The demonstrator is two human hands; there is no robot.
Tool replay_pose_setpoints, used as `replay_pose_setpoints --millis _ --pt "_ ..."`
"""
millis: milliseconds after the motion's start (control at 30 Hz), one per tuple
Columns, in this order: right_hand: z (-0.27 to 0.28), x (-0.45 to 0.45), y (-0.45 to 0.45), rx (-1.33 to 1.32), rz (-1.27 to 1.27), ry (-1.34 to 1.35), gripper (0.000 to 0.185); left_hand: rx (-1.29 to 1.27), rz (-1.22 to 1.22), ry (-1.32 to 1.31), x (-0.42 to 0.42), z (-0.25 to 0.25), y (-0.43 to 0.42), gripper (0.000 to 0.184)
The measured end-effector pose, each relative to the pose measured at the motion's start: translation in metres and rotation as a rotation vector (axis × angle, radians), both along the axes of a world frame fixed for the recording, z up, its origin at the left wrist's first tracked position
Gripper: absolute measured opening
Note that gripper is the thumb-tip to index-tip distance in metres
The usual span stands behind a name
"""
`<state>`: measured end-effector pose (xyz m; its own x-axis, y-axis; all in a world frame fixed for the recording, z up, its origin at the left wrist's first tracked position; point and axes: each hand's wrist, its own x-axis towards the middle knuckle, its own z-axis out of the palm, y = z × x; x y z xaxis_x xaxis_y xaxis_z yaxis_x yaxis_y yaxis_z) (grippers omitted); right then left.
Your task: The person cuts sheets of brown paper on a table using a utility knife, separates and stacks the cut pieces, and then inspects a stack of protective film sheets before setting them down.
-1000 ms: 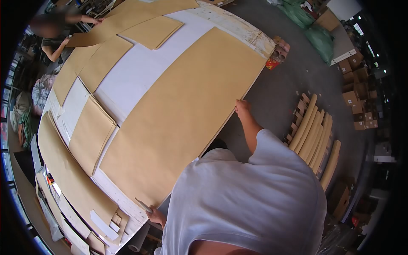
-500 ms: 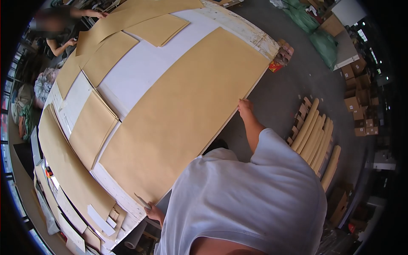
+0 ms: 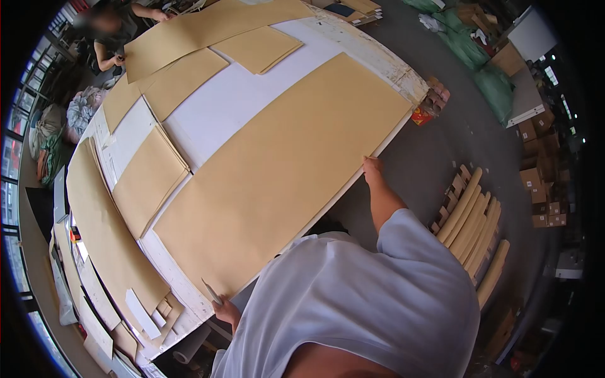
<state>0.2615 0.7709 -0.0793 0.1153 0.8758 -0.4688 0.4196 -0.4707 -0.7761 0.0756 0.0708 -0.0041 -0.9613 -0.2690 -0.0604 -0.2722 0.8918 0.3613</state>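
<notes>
Bench (image 3: 220,113) carries large brown sheet (image 3: 283,170). Right hand (image 3: 373,167) pinches its edge, left hand (image 3: 226,310) grips pointed tool (image 3: 213,293), probably scissors. Pale rolls (image 3: 469,217) by grey floor (image 3: 460,135).

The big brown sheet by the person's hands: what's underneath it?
Beyond the edges of the big brown sheet, a pale, scuffed table shows. Whatever lies directly beneath is covered, so more sheets can't be ruled out.

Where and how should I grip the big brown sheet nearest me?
Probably pinch the brown sheet by its long near edge, coming from your side: it lies flat, with that edge along the table's rim, where your right hand is.
</notes>
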Motion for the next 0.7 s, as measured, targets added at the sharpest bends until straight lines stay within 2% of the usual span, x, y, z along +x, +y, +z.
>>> replay_pose_setpoints --millis 33,67,167,200,267,300,367,567,700 --pt "-0.006 0.001 0.002 0.02 0.02 -0.066 0.019 0.023 -0.006 -0.001 0.0 0.013 0.009 0.03" --pt "0.004 0.0 -0.003 -0.027 -0.007 -0.003 0.018 -0.01 -0.022 0.083 0.002 0.013 0.012 0.028" --pt "0.028 0.001 -0.006 -0.149 0.008 0.071 0.015 0.079 -0.009 0.062 0.002 -0.001 0.002 0.028" --pt "0.033 -0.001 -0.01 -0.09 0.017 0.008 0.018 0.087 -0.001 0.068 0.005 0.006 0.007 0.028" --pt "0.025 0.003 -0.002 -0.128 0.014 0.125 0.018 0.062 0.011 0.109 0.005 0.006 0.011 0.029" --pt "0.01 0.006 0.009 -0.161 -0.006 0.08 0.02 0.036 0.031 0.104 0.006 0.005 0.011 0.03" --pt "0.0 0.017 0.021 -0.192 0.02 0.19 0.02 0.1 0.098 0.083 0.008 0.014 0.019 0.029" --pt "-0.014 0.025 0.043 -0.256 0.044 0.211 0.026 0.185 0.137 0.21 0.013 0.009 0.023 0.027" --pt "0.002 0.018 0.032 -0.223 0.048 0.186 0.026 0.199 0.14 0.221 0.014 0.009 0.025 0.025"
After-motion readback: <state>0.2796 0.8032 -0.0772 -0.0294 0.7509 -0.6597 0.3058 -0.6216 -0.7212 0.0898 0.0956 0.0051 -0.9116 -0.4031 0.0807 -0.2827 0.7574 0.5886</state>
